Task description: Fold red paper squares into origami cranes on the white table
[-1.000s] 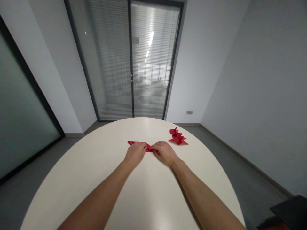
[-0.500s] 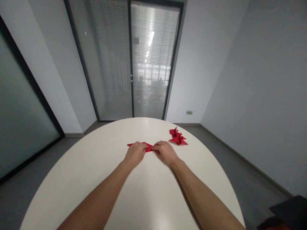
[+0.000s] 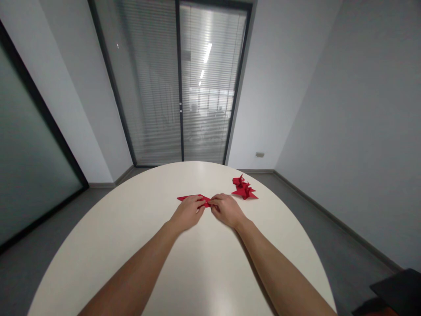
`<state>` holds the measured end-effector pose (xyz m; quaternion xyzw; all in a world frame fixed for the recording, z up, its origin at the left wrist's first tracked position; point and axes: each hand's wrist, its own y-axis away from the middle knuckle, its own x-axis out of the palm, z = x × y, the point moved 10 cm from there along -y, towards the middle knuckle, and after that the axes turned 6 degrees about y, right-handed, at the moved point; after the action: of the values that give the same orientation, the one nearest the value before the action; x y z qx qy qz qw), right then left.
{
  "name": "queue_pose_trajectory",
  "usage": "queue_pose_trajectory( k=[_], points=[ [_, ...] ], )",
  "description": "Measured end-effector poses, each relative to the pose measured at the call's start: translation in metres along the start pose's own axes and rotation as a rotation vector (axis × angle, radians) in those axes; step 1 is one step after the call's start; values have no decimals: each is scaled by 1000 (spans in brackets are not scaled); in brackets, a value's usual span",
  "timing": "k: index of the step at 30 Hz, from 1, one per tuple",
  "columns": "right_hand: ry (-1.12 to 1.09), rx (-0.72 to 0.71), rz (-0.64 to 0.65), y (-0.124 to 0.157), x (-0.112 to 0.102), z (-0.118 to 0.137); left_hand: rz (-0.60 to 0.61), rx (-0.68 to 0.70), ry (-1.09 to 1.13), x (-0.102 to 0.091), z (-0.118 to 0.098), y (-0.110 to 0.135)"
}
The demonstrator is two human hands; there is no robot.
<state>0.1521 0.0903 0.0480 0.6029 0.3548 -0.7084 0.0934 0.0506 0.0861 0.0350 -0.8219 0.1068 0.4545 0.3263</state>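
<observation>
A folded piece of red paper (image 3: 206, 202) lies on the white round table between my two hands, its long narrow point reaching out to the left. My left hand (image 3: 190, 209) rests over the paper's middle, fingers bent and closed on it. At the paper's right end, my right hand (image 3: 226, 207) pinches the edge with thumb and fingertips. Both hands cover part of the paper, so its full outline is hidden. Just beyond my right hand sit several red folded-paper figures (image 3: 244, 189), bunched together and resembling origami cranes.
The white table (image 3: 131, 237) has a curved edge on the far side and at both sides. Past it stand a glass partition with blinds (image 3: 204, 87) and pale walls. A dark flat object (image 3: 399, 289) shows at the lower right, beyond the table.
The paper's left tip has shifted slightly to the right. My left hand's fingers have crept a little toward my right hand, which stays almost in place.
</observation>
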Motion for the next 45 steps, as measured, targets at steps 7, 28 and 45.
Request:
queue_pose_trajectory(
  k=[7, 28, 45],
  points=[
    [-79, -102, -5, 1, 1, 10, 86, -35, -19, 14, 11, 5],
    [-141, -84, 4, 2, 5, 6, 178, -275, -261, 26, 33, 8],
    [-143, -1, 33, 3, 5, 1, 174, -329, -287, 22, 36, 8]
  ],
)
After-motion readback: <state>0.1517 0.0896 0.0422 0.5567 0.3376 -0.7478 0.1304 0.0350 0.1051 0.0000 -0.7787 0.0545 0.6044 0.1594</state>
